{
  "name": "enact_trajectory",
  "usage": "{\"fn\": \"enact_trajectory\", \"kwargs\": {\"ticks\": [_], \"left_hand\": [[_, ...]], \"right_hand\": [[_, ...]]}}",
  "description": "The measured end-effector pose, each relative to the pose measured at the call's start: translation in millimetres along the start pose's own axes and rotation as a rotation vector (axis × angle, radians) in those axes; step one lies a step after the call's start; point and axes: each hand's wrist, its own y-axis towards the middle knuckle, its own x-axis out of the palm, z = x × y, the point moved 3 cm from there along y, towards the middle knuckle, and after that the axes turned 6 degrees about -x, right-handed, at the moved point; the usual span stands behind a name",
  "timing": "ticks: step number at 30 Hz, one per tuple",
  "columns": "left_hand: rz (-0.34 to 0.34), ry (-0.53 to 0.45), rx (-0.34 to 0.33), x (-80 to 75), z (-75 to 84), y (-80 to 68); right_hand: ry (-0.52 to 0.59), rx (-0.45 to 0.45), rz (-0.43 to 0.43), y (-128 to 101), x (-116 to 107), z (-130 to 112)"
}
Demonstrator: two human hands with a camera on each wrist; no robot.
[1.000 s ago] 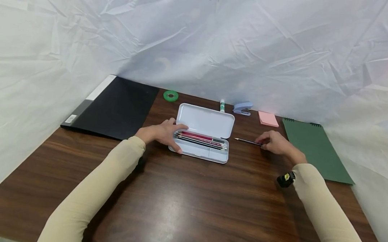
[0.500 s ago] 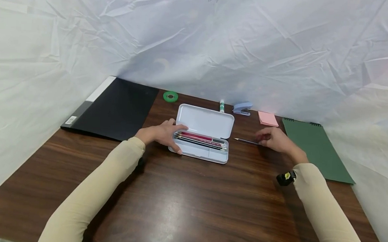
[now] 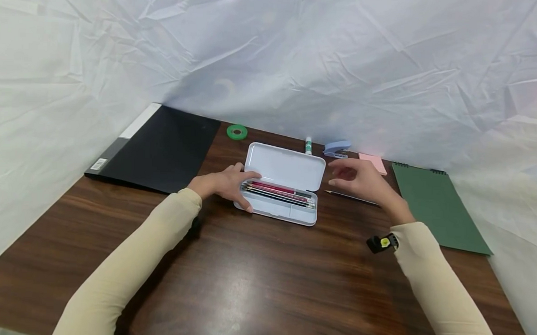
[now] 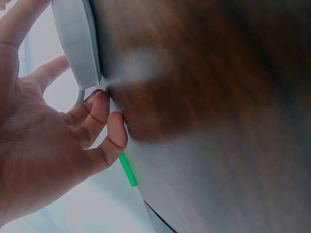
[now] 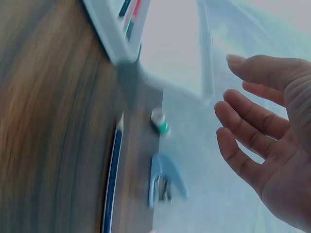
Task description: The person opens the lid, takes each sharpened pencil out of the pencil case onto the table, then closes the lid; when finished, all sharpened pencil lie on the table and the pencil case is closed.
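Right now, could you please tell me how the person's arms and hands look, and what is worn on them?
The left sleeve and the right sleeve are long, plain and cream-coloured. The left hand and right hand wear no gloves. At the right wrist sits a small black device with a yellow mark; the left wrist shows only a dark piece.

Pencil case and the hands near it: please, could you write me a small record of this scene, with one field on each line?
Case: white pencil case, lid open
Inside: several pencils, some red, some dark
Left hand: holds the left end of the case
Right hand: raised, holding nothing
Loose item: dark pencil on the table, its tip toward the case
Behind: green tape, small green-and-white tube, blue stapler, pink notes
Far left: black folder
Far right: green notebook
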Motion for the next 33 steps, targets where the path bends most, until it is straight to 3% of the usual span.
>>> {"fn": "enact_trajectory", "kwargs": {"ticks": [6, 15, 26, 33], "left_hand": [[0.002, 0.005, 0.0, 0.4, 0.6, 0.2], [0.001, 0.015, -0.005, -0.1, 0.1, 1.6], [-0.006, 0.006, -0.009, 3.0, -2.1, 5.0], [-0.005, 0.004, -0.014, 2.1, -1.8, 5.1]], "right_hand": [[0.055, -0.004, -0.075, 15.4, 16.6, -22.8], [0.004, -0.088, -0.215, 32.5, 59.4, -41.4], [-0.294, -0.107, -0.232, 47.8, 97.4, -58.5], [-0.382, -0.129, -0.206, 51.0, 106.2, -61.3]]}}
